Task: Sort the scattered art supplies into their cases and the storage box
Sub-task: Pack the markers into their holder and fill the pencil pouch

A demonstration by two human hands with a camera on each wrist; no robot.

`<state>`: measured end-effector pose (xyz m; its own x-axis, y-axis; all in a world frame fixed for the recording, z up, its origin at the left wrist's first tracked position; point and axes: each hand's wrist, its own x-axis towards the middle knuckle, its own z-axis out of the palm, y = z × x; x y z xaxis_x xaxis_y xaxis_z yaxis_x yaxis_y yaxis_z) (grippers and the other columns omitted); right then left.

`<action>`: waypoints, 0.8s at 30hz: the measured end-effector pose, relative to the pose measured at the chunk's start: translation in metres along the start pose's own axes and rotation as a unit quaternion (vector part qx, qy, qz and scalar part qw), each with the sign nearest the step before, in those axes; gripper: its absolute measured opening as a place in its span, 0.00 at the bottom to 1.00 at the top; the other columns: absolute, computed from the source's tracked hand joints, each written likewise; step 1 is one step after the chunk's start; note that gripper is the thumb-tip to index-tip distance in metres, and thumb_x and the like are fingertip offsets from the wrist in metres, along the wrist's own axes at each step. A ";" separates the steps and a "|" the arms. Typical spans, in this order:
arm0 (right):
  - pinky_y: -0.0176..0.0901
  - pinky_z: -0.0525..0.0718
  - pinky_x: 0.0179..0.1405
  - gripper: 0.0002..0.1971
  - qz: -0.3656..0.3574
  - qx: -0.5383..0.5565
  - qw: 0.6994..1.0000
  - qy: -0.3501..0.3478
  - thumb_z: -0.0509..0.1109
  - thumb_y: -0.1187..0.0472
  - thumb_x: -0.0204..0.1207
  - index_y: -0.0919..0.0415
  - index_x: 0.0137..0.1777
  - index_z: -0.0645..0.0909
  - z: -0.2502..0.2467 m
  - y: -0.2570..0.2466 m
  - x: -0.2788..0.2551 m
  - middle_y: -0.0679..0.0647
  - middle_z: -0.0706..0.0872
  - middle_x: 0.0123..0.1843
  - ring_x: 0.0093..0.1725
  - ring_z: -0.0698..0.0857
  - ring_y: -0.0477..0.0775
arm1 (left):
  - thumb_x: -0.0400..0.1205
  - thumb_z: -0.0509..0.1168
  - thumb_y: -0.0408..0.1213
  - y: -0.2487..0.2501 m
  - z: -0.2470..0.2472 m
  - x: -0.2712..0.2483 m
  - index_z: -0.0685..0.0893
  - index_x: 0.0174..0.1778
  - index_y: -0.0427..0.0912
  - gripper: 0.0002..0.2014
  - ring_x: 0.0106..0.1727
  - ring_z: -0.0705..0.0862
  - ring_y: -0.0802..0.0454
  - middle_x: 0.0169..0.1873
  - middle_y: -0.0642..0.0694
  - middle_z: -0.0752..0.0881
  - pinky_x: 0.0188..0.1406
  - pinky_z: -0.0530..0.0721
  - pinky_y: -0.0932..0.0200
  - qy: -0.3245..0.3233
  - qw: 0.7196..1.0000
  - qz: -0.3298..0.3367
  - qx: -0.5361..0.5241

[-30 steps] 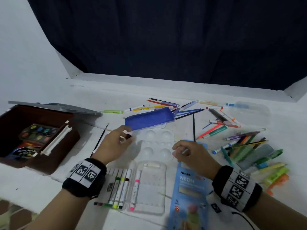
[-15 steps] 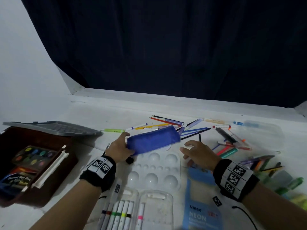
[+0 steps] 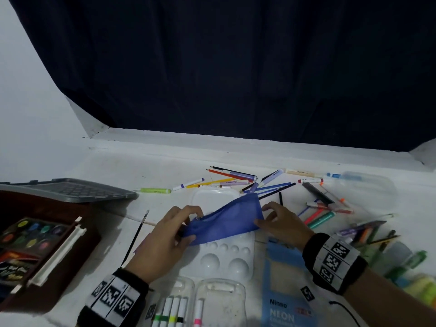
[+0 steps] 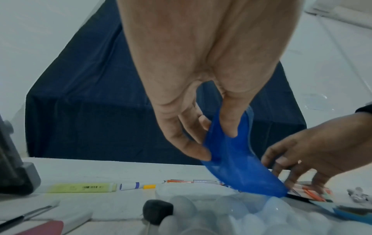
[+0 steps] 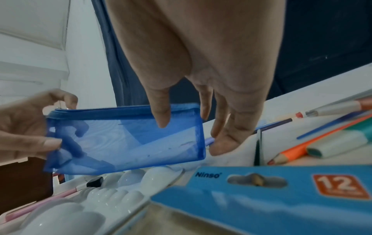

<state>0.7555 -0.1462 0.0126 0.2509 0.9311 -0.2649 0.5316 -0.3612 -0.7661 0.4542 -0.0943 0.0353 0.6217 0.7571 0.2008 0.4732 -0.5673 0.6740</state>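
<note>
A blue mesh zip pouch [image 3: 224, 220] hangs slanted just above the white paint palette [image 3: 224, 258]. My left hand [image 3: 192, 224] pinches its left, zip end between thumb and fingers; the left wrist view shows that hand [image 4: 217, 144] with the pouch [image 4: 231, 159] drooping from it. My right hand [image 3: 262, 214] holds the right end. In the right wrist view its thumb lies on the front of the pouch [image 5: 124, 139] and its fingers curl behind the edge. The pouch looks empty. Loose pens and pencils [image 3: 236, 178] lie scattered behind it.
A brown storage box [image 3: 59, 263] with a watercolour set stands at the left, its grey lid [image 3: 70, 188] behind. A clear marker case [image 3: 174, 308], a blue Ninso box [image 3: 283, 291], a brush [image 3: 136, 234] and highlighters [image 3: 401, 256] lie around the palette.
The left hand took the pouch and lifted it off the table toward me, over the palette. The right hand left the blue box and came to the pouch's right end.
</note>
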 end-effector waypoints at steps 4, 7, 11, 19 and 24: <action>0.50 0.88 0.45 0.25 -0.110 0.070 0.989 0.063 0.77 0.52 0.75 0.46 0.68 0.69 -0.007 0.007 -0.021 0.50 0.81 0.59 0.52 0.86 0.51 | 0.84 0.67 0.28 0.016 -0.001 -0.014 0.76 0.62 0.64 0.23 0.53 0.85 0.53 0.56 0.58 0.80 0.49 0.87 0.55 0.000 0.998 0.059 -0.008; 0.39 0.83 0.37 0.28 -0.177 0.054 0.977 0.103 0.74 0.61 0.78 0.38 0.71 0.67 -0.011 0.009 -0.041 0.47 0.80 0.53 0.45 0.86 0.47 | 0.85 0.64 0.26 0.026 -0.001 -0.025 0.77 0.67 0.61 0.23 0.59 0.83 0.57 0.59 0.60 0.82 0.55 0.84 0.59 -0.016 0.996 0.093 0.010; 0.49 0.84 0.45 0.23 -0.236 -0.069 0.960 0.133 0.74 0.64 0.76 0.36 0.62 0.73 -0.013 0.022 -0.068 0.49 0.77 0.48 0.46 0.81 0.49 | 0.84 0.65 0.22 0.037 0.001 -0.041 0.78 0.67 0.61 0.26 0.60 0.82 0.67 0.60 0.68 0.82 0.58 0.72 0.79 -0.011 0.995 0.095 0.021; 0.45 0.86 0.44 0.35 -0.236 -0.074 0.964 0.098 0.73 0.73 0.73 0.33 0.69 0.74 -0.015 0.048 -0.120 0.42 0.68 0.61 0.47 0.83 0.49 | 0.80 0.70 0.21 0.035 0.012 -0.061 0.84 0.51 0.56 0.20 0.54 0.86 0.53 0.50 0.58 0.85 0.47 0.85 0.65 -0.041 0.995 0.089 -0.025; 0.49 0.82 0.47 0.32 -0.275 -0.156 0.946 0.068 0.65 0.71 0.81 0.30 0.71 0.70 -0.021 0.056 -0.147 0.37 0.65 0.66 0.57 0.77 0.45 | 0.79 0.73 0.48 0.054 0.017 -0.061 0.93 0.44 0.59 0.03 0.47 0.87 0.54 0.44 0.53 0.86 0.43 0.84 0.64 -0.051 0.996 0.068 -0.041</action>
<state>0.7655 -0.3039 0.0210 -0.0431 0.9751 0.2174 0.8193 0.1590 -0.5509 0.4523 -0.1764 0.0477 0.7390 0.6357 0.2229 0.3308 -0.6307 0.7020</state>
